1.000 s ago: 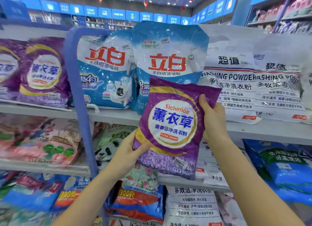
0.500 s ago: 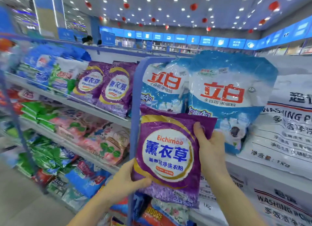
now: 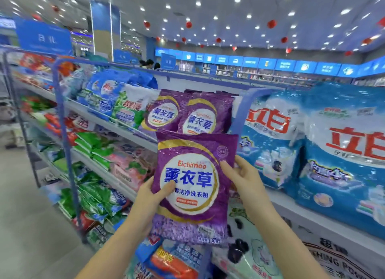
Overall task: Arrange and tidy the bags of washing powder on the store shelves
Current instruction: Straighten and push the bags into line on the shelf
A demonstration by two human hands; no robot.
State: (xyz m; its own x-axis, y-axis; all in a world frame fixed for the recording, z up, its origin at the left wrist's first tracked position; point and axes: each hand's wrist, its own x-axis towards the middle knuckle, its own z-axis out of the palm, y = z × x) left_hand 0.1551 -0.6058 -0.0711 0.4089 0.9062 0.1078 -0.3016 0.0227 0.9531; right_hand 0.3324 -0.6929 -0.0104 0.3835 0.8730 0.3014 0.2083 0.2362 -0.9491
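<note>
We hold the glossy purple plastic bag of washing powder (image 3: pixel 193 174) upright, left hand (image 3: pixel 152 197) gripping its lower edge, right hand (image 3: pixel 241 174) pinching its upper edge; best carried label-forward to the two matching purple bags (image 3: pixel 187 114) above the hands.

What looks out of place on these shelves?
Only the purple bag: left hand and right hand grip it in the air, while two matching bags stand on the top shelf behind it. Nothing looks spilled.
</note>
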